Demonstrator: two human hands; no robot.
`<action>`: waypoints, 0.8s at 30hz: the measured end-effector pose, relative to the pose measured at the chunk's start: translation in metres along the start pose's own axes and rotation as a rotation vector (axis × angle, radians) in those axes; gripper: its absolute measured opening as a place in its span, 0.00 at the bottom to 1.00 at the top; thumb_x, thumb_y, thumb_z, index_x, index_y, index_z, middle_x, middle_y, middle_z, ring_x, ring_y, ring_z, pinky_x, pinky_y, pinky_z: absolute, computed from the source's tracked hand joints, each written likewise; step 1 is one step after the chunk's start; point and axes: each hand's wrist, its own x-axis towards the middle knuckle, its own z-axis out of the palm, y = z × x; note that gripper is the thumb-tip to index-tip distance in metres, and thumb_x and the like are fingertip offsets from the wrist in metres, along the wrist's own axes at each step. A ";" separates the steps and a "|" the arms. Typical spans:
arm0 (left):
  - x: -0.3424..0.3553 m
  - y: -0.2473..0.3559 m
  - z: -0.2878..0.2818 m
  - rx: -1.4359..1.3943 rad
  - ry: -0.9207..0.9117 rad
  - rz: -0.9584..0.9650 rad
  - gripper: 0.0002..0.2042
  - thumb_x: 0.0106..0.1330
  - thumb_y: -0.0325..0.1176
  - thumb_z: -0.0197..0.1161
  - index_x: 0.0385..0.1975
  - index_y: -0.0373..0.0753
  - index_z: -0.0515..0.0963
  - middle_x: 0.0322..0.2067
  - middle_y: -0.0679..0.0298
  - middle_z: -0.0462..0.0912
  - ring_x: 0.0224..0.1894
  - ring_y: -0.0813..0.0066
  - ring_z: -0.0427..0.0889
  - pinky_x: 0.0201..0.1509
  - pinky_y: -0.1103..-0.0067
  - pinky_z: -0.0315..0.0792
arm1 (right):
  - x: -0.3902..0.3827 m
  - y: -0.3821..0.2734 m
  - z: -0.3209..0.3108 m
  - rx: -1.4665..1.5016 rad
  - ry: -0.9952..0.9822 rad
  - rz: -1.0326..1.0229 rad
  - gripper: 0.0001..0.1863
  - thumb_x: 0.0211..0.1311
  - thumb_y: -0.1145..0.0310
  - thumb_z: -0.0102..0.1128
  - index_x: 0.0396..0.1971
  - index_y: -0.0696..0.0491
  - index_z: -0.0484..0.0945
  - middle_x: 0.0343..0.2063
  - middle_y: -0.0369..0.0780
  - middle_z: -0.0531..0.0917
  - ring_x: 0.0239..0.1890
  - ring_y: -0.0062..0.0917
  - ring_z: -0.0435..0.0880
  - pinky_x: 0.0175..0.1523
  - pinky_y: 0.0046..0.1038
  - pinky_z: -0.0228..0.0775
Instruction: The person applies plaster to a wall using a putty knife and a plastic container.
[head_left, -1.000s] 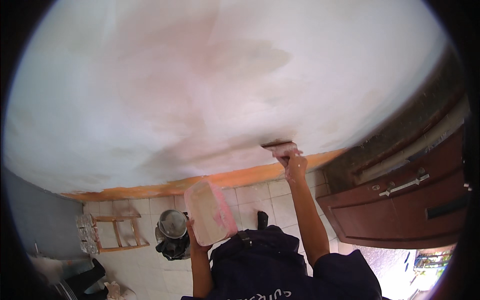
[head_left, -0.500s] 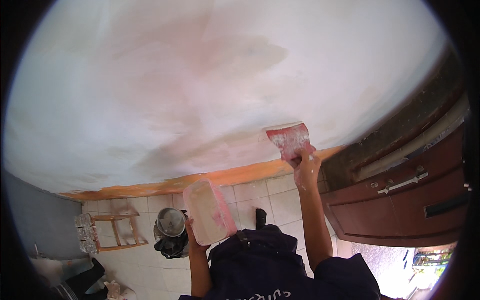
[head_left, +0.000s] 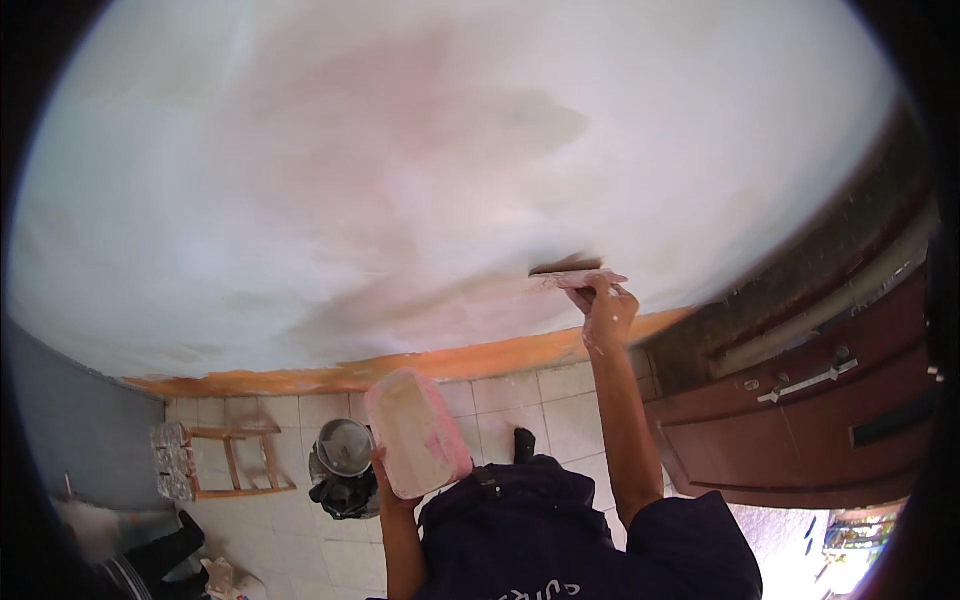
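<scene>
My right hand (head_left: 608,315) grips a pink, putty-smeared wide scraper (head_left: 590,278), whose edge is against the white, patchy wall (head_left: 420,180), a little above its orange lower strip (head_left: 480,358). My left hand (head_left: 388,475) holds the side of a rectangular pink plastic container (head_left: 410,420) with pale, smooth material inside, low in front of my body. Part of that hand is hidden by the container.
A grey bucket (head_left: 345,445) with dark plastic stands on the tiled floor (head_left: 565,430), near a small wooden ladder or stool (head_left: 230,465). A grey wall (head_left: 70,400) is left. A brown door (head_left: 800,420) is right. Another person's dark-clad leg (head_left: 155,550) shows bottom left.
Compared with half a second ago, the scraper has turned from showing its broad face to lying nearly edge-on and sits slightly lower. My left hand and the container have barely moved.
</scene>
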 end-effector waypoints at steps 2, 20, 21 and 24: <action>-0.001 0.000 0.000 0.007 -0.010 0.015 0.34 0.58 0.54 0.53 0.62 0.42 0.60 0.55 0.57 0.71 0.55 0.57 0.73 0.56 0.59 0.71 | -0.009 -0.011 -0.003 0.012 -0.015 -0.032 0.07 0.56 0.79 0.51 0.28 0.70 0.72 0.30 0.49 0.79 0.31 0.35 0.83 0.41 0.33 0.82; 0.002 0.000 -0.002 -0.006 -0.010 0.048 0.37 0.60 0.62 0.49 0.63 0.44 0.58 0.56 0.55 0.68 0.56 0.53 0.70 0.53 0.52 0.70 | 0.001 0.018 -0.016 0.066 -0.018 0.005 0.04 0.52 0.82 0.49 0.27 0.67 0.72 0.26 0.49 0.80 0.31 0.38 0.84 0.43 0.34 0.82; 0.003 -0.001 -0.001 0.001 -0.029 0.050 0.37 0.60 0.62 0.49 0.63 0.44 0.58 0.56 0.55 0.68 0.56 0.52 0.70 0.53 0.52 0.71 | 0.004 0.013 -0.018 0.086 -0.029 0.003 0.05 0.52 0.82 0.50 0.28 0.69 0.72 0.28 0.49 0.81 0.31 0.37 0.84 0.43 0.35 0.82; -0.001 -0.001 -0.007 0.029 -0.028 0.053 0.37 0.59 0.62 0.49 0.63 0.44 0.58 0.56 0.55 0.67 0.56 0.52 0.70 0.52 0.52 0.71 | -0.016 -0.017 -0.003 0.098 -0.016 -0.062 0.05 0.52 0.80 0.53 0.24 0.69 0.75 0.26 0.49 0.81 0.29 0.34 0.83 0.42 0.33 0.81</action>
